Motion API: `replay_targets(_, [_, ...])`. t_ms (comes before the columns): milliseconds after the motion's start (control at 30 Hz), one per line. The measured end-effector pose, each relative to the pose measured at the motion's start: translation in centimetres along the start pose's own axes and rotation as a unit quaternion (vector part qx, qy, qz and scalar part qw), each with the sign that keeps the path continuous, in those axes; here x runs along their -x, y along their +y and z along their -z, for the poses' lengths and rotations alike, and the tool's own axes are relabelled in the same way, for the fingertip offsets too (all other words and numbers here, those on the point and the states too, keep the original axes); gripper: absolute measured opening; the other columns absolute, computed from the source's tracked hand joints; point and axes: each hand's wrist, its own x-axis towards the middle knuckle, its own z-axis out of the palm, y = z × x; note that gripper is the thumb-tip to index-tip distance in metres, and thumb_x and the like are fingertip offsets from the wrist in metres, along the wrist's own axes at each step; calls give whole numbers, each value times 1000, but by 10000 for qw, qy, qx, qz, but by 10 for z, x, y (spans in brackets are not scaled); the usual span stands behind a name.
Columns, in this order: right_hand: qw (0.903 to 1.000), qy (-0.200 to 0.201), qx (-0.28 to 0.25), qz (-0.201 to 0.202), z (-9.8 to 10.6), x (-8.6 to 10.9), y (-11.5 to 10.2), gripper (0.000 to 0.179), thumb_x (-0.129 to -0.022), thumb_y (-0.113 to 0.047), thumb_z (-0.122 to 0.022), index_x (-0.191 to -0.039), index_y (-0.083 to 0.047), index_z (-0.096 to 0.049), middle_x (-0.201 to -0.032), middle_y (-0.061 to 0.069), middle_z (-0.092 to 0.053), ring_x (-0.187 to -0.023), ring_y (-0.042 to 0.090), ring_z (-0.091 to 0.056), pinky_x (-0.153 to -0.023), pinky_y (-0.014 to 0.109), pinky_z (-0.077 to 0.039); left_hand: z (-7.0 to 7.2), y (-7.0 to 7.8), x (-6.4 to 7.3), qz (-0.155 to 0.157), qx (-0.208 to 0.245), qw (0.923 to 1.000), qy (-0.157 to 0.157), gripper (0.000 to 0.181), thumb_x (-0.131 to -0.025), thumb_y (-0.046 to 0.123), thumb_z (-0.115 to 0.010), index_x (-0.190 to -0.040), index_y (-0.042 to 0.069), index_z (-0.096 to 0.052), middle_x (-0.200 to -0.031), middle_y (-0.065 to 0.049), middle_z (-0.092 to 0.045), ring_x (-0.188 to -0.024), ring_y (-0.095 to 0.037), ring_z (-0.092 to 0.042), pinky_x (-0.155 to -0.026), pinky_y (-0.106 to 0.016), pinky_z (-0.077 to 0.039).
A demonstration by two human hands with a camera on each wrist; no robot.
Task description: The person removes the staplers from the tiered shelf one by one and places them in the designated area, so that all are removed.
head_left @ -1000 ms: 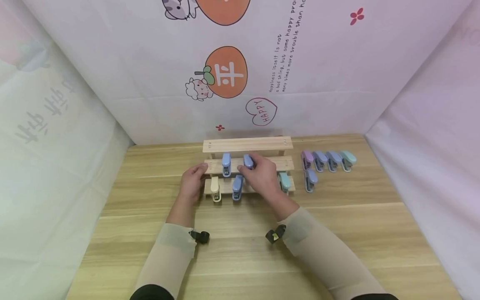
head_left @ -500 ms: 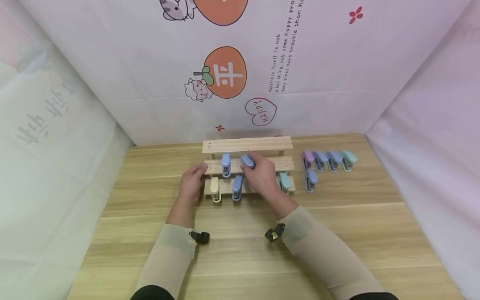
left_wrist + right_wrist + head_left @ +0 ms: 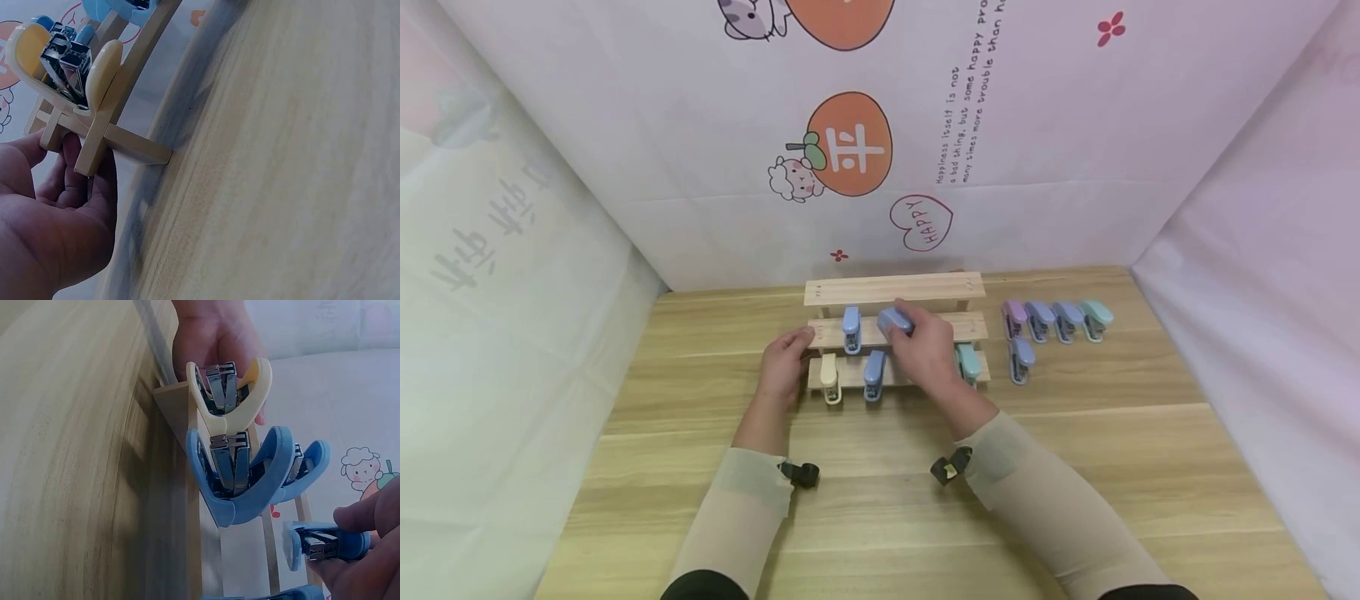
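A three-tier wooden rack (image 3: 925, 375) stands at the back of the table. My left hand (image 3: 784, 367) grips its left end, fingers curled about the slats in the left wrist view. My right hand (image 3: 925, 346) pinches a blue stapler (image 3: 322, 544) between thumb and fingers, over the middle tier and turned askew. Left of it on that tier stands another blue stapler (image 3: 852, 329). The front tier carries a cream stapler (image 3: 830, 377), a blue stapler (image 3: 874, 375) and, partly behind my right wrist, a teal stapler (image 3: 968, 364).
Right of the rack on the wood-grain table (image 3: 880, 517) stand a purple stapler (image 3: 1014, 318), more blue ones including a nearer blue stapler (image 3: 1021, 360), and a mint stapler (image 3: 1096, 320). A printed white cloth (image 3: 737, 225) hangs close behind the rack.
The blue stapler in my right hand has turned from pointing forward to lying askew, its front end swinging right. My left hand keeps its place on the rack.
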Motion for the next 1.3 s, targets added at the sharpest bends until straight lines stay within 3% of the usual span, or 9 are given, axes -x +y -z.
replay_targets(133, [9999,58,-86,-105,6,1,-2,48,-99,-15,-69,-146,-19,-61,-145,11,-62,-131,31,-60,-104,44,-55,-1,1,0,22,-10,10000,21,50,-101,33,-70,-137,-2,-62,-140,-17,-62,-129,-30,-60,-110,-39,-51])
replay_targets(400, [9992,262,-238,182,18,2,0,47,-98,-16,-70,-144,-14,-62,-140,17,-64,-126,35,-63,-99,45,-58,-3,4,1,27,-20,10000,15,50,-102,31,-69,-137,-2,-62,-142,-17,-61,-130,-30,-58,-109,-39,-51])
replay_targets(667, [9988,458,-122,146,28,2,9,46,-97,-16,-72,-143,-16,-64,-138,16,-66,-124,34,-65,-100,45,-57,-5,6,2,45,10,10000,44,49,-102,30,-70,-138,-3,-61,-142,-18,-60,-131,-31,-58,-109,-40,-51])
replay_targets(967, [9986,395,-213,-286,40,3,14,48,-99,-20,-70,-146,-20,-60,-146,12,-60,-131,34,-59,-106,48,-53,-3,4,1,79,-43,10000,10,52,-101,32,-70,-139,-2,-61,-143,-16,-59,-131,-30,-57,-109,-39,-52])
replay_targets(1300, [9975,566,-307,-290,53,4,25,48,-99,-17,-70,-146,-17,-60,-148,12,-58,-135,32,-56,-110,45,-50,-1,5,4,148,-118,9998,35,56,-100,37,-71,-141,1,-60,-144,-14,-60,-132,-28,-57,-110,-38,-50])
